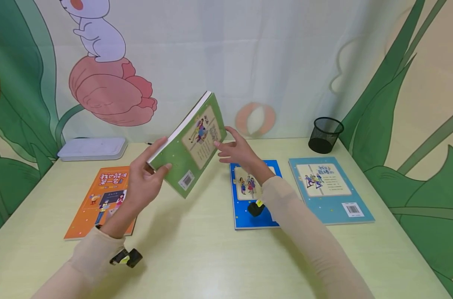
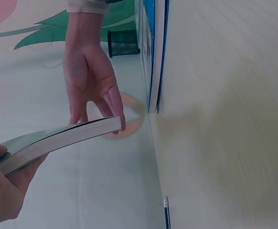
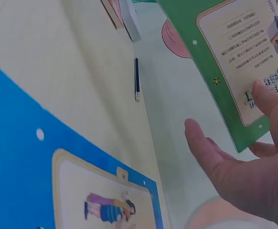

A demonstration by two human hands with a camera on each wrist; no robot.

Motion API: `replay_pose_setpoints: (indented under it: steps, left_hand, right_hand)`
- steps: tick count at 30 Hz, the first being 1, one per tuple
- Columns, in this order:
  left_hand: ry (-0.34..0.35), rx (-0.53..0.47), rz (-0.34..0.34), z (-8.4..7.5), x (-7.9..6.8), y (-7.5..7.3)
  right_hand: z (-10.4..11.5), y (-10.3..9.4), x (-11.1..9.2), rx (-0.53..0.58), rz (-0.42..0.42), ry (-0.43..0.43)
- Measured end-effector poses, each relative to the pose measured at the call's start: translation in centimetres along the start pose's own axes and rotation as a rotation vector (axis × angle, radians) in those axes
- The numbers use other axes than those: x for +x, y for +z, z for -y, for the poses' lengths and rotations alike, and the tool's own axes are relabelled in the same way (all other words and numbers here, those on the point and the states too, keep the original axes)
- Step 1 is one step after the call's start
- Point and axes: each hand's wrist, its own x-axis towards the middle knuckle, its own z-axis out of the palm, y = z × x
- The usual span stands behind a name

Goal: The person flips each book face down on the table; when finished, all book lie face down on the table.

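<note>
A green book point(image 1: 196, 149) is held up, tilted, above the middle of the table, its back cover with picture panel and barcode facing me. My left hand point(image 1: 146, 176) grips its lower left corner, thumb on the cover and fingers behind. At the opposite end is my right hand point(image 1: 239, 151), its fingers spread and fairly straight around the edge. One fingertip overlaps the printed panel in the right wrist view, while another finger point(image 3: 198, 140) extends free of the cover. The left wrist view shows the book's page edge point(image 2: 81, 133) running from the left hand to the right fingertips.
An orange book point(image 1: 96, 203) lies at left, partly behind the left forearm. Under the right forearm is a blue book point(image 1: 245, 216), with a light blue book point(image 1: 329, 187) beside it. At the back are a white case point(image 1: 92, 148), a pencil point(image 3: 137, 78) and a black mesh cup point(image 1: 325, 135).
</note>
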Motion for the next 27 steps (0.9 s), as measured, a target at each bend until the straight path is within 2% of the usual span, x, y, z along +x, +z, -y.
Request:
replay_pose_setpoints:
  steps: [6, 16, 22, 27]
  left_hand:
    - [-0.026, -0.033, -0.005, 0.01, 0.00, 0.34]
    - [-0.052, -0.052, -0.008, 0.56, -0.03, 0.64]
    - [-0.045, -0.015, 0.019, 0.55, -0.08, 0.50]
    - [-0.016, 0.055, 0.036, 0.43, -0.05, 0.18]
  right_hand:
    - [-0.39, 0.36, 0.12, 0.135, 0.028, -0.026]
    - [-0.96, 0.58, 0.07, 0.178, -0.004, -0.002]
    - [-0.98, 0.64, 0.08, 0.173, -0.019, 0.005]
    - [-0.81, 0.77, -0.09, 0.184, -0.031, -0.002]
